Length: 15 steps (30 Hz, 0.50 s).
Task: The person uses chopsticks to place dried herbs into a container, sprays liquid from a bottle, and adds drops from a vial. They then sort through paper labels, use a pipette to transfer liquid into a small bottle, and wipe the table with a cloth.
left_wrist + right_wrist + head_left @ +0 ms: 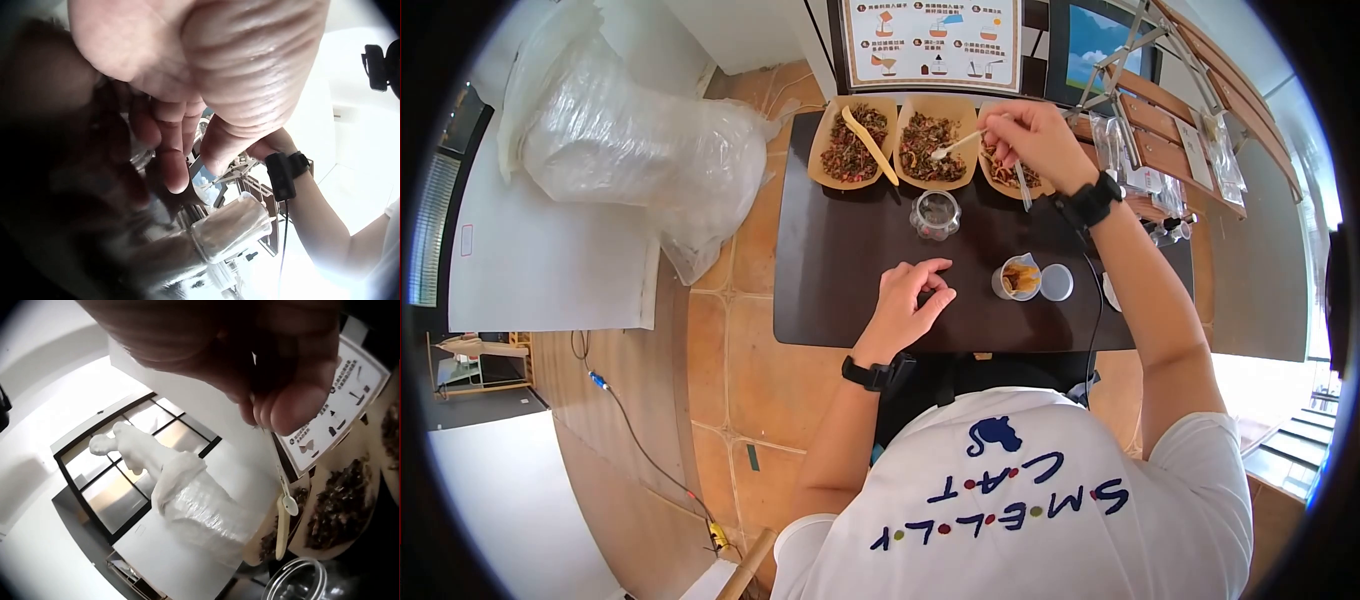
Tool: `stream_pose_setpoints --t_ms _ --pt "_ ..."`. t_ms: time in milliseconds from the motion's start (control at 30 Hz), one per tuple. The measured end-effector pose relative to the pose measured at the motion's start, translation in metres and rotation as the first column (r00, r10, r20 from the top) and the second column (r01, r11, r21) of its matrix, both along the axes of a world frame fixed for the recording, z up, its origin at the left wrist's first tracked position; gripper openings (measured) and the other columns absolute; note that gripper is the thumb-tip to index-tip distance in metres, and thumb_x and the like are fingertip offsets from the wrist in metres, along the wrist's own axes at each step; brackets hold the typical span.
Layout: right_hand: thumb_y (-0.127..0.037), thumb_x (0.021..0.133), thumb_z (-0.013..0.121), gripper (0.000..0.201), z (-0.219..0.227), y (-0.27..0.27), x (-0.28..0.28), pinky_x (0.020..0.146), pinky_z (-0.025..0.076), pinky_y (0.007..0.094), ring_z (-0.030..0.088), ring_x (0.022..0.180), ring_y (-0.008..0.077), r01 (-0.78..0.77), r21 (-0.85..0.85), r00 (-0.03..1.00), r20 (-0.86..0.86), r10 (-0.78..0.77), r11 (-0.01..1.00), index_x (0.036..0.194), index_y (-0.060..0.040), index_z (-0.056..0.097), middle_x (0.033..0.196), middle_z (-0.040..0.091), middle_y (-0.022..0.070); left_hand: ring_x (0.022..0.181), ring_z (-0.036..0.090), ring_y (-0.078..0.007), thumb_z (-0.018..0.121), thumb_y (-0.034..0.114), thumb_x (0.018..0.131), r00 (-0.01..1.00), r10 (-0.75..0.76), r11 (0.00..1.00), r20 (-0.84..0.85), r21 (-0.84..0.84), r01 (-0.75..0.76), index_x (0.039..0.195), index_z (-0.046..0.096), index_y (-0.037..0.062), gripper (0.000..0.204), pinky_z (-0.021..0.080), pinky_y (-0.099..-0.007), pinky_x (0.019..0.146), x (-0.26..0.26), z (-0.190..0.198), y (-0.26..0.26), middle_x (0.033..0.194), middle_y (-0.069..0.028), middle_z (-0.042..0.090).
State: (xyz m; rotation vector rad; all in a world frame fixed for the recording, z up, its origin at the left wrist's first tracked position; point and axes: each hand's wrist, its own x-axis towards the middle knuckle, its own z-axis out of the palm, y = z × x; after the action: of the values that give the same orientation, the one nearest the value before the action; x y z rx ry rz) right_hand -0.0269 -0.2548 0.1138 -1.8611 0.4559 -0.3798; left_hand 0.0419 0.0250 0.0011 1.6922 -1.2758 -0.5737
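My right hand [1035,140] pinches the handle of a small white spoon [956,147], its bowl over the middle paper tray [937,185] of dark dried flakes. In the right wrist view, the spoon [287,499] hangs below the fingertips, its bowl looking bare. Resting near the table's front edge is my left hand [907,310], loosely curled and holding nothing. Ahead of it stands an uncovered clear glass jar [935,215]. To its right, a plastic cup [1018,277] contains orange-brown pieces, with a round lid [1057,282] lying alongside.
A left tray [818,160] carries a pale yellow utensil [870,146] across it. The right tray [1010,190], partly behind my right hand, has a clear-handled utensil [1024,187] leaning in it. An instruction sheet [932,45] stands behind the trays. A cable [1098,310] crosses the dark table [830,290].
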Motion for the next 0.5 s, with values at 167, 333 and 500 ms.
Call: stream_pose_setpoints --t_ms 167,333,500 --pt "-0.018 0.100 0.059 0.025 -0.029 -0.045 0.009 0.059 0.057 0.0240 0.063 0.064 0.0100 0.214 0.155 0.976 -0.076 -0.205 0.964 0.108 0.0029 0.070 0.082 0.066 0.0045 0.094 0.056 -0.0208 0.072 0.022 0.091 1.000 -0.008 1.000 -0.006 0.003 0.008 0.124 0.065 0.0067 0.037 0.038 -0.0383 0.097 0.000 -0.002 0.000 0.095 -0.0002 0.071" --pt "-0.018 0.102 0.056 0.025 -0.061 -0.063 0.014 0.059 0.058 0.0250 0.063 0.066 0.0112 0.284 0.263 0.957 -0.139 -0.255 0.922 0.107 0.0023 0.069 0.082 0.065 0.0042 0.095 0.055 -0.0210 0.072 0.022 0.091 1.000 -0.009 1.000 -0.019 0.015 0.010 0.125 0.065 0.0067 0.037 0.038 -0.0382 0.097 0.000 0.000 0.001 0.096 -0.0001 0.070" --pt "-0.017 0.101 0.057 0.020 -0.072 -0.059 0.019 0.061 0.058 0.0261 0.062 0.067 0.0119 0.299 0.404 0.945 -0.252 -0.209 0.865 0.106 0.0000 0.067 0.084 0.065 0.0050 0.096 0.055 -0.0211 0.072 0.022 0.091 1.000 -0.014 1.000 -0.022 0.026 0.014 0.125 0.065 0.0067 0.038 0.039 -0.0382 0.097 -0.001 0.002 0.000 0.096 0.0001 0.070"
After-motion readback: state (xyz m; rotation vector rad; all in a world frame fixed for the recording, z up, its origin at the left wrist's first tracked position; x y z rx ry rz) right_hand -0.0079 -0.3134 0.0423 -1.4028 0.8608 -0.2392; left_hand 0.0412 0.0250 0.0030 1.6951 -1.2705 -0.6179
